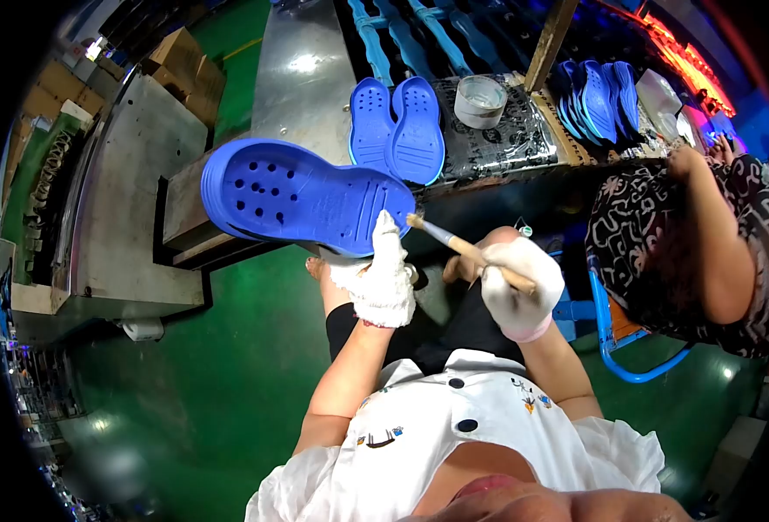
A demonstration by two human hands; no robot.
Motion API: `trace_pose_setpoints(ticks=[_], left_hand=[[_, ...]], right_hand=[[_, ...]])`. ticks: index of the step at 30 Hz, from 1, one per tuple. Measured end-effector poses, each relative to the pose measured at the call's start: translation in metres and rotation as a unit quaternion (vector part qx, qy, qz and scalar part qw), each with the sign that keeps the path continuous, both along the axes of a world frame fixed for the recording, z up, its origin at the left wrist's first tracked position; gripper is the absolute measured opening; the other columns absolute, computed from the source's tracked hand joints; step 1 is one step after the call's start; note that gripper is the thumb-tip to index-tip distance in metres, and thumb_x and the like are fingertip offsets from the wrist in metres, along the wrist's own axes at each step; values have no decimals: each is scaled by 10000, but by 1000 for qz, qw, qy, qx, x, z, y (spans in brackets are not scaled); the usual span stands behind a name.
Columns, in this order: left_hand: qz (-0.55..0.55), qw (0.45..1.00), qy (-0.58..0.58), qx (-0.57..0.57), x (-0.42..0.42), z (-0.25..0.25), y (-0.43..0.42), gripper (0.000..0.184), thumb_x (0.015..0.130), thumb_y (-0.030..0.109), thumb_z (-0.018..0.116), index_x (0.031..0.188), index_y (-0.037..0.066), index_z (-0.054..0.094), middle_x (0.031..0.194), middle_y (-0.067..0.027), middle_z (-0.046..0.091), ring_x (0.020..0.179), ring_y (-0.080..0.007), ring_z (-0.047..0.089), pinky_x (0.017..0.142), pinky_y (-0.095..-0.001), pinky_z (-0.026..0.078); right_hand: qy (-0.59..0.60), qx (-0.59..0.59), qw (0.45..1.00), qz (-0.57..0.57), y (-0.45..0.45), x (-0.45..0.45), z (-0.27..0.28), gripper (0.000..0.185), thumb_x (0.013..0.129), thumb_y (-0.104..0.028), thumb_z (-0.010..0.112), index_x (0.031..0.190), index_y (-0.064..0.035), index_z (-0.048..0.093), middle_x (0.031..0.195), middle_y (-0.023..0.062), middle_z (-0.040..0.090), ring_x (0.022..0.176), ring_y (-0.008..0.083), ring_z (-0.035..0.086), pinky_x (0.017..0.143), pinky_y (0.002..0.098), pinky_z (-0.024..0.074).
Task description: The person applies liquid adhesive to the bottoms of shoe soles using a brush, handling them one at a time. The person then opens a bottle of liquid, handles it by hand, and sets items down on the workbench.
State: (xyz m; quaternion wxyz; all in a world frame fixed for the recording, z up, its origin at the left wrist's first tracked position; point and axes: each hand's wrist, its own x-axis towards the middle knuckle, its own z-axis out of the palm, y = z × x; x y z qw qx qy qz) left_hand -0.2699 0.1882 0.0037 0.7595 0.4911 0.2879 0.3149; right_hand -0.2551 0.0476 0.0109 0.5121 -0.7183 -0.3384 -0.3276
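Note:
My left hand [384, 283], in a white knit glove, grips a large blue shoe sole [319, 196] by its narrower end, with the thumb on the upper face. The sole has a cluster of holes at the wide end, grooves near my thumb and a ridged outer edge. In my gloved right hand [524, 283] is a brush [441, 233] with a pale wooden handle. Its bristle tip is at the sole's right rim; whether it touches cannot be made out. Just beyond, two blue soles [415, 130] lie partly overlapping on the bench.
A round whitish tub [480, 102] stands on the plastic-covered bench [524, 130]. More blue soles [598, 100] lean together farther right. Another person [689, 244] sits at my right on a blue-framed chair [611, 348]. A metal cabinet [132, 165] stands at left.

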Motion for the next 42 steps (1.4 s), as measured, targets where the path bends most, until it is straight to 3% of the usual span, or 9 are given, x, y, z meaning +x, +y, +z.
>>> trace_pose_setpoints(ticks=[8, 11, 14, 20, 22, 27, 28, 32, 42], left_hand=[[-10, 996, -85, 20, -3, -11, 1, 419, 819, 53, 697, 1187, 54, 495, 1051, -62, 608, 801, -95, 593, 585, -207, 480], [-28, 999, -42, 20, -2, -9, 1, 426, 837, 54, 666, 1178, 109, 417, 757, -19, 570, 472, -56, 479, 375, -205, 377], [2, 996, -57, 76, 1, -13, 3, 443, 836, 65, 673, 1192, 98, 411, 724, -16, 569, 456, -55, 473, 378, -205, 372], [14, 996, -66, 61, -4, -8, 1, 337, 825, 46, 680, 1101, 70, 489, 751, -39, 602, 472, -60, 499, 386, -209, 385], [-5, 992, -63, 107, -8, -13, 5, 365, 787, 62, 739, 1080, 22, 524, 853, -55, 626, 577, -70, 534, 497, -209, 448], [0, 996, -61, 65, -6, -3, -2, 361, 782, 67, 745, 1067, 34, 526, 861, -59, 626, 590, -63, 528, 504, -220, 450], [37, 978, -137, 154, 8, -4, 4, 357, 786, 71, 743, 1069, 34, 527, 878, -59, 623, 580, -61, 522, 499, -216, 446], [8, 990, -75, 122, 1, -16, 1, 324, 814, 1, 664, 1087, 26, 492, 799, -52, 611, 520, -68, 532, 445, -208, 422], [-1, 988, -73, 139, -6, -20, 3, 239, 814, -11, 666, 1017, 29, 547, 827, -50, 628, 548, -67, 550, 454, -205, 433]], right_hand=[[33, 39, 998, -44, -1, 1, -1, 234, 595, 129, 587, 782, -5, 630, 659, 98, 615, 511, 204, 557, 482, 272, 450], [1, 21, 998, -56, 1, 4, -4, 232, 594, 130, 591, 776, -10, 629, 657, 95, 617, 513, 199, 555, 480, 273, 443], [31, 60, 994, -83, -2, 5, -9, 215, 606, 113, 607, 780, -11, 633, 665, 100, 619, 519, 207, 560, 485, 272, 443], [7, -12, 1000, -24, -10, -1, 2, 193, 635, 75, 616, 816, 8, 632, 664, 109, 614, 527, 221, 573, 492, 281, 452], [25, 12, 999, -28, -14, -2, -1, 194, 647, 63, 626, 831, 5, 628, 674, 111, 615, 538, 222, 580, 497, 290, 456], [-20, -50, 999, 9, -12, -1, 10, 111, 697, 82, 548, 787, 28, 583, 647, 118, 589, 496, 201, 553, 471, 278, 433], [-24, -40, 999, 0, -15, 2, 12, 123, 696, 82, 549, 802, 30, 582, 651, 117, 592, 495, 198, 550, 468, 277, 428], [-8, 67, 998, 17, -11, -2, 3, 156, 692, 97, 545, 830, 34, 578, 614, 100, 586, 482, 179, 534, 454, 269, 409], [-53, 1, 998, 30, -8, -5, 3, 215, 680, 132, 531, 859, 24, 580, 636, 85, 586, 498, 172, 557, 452, 260, 420]])
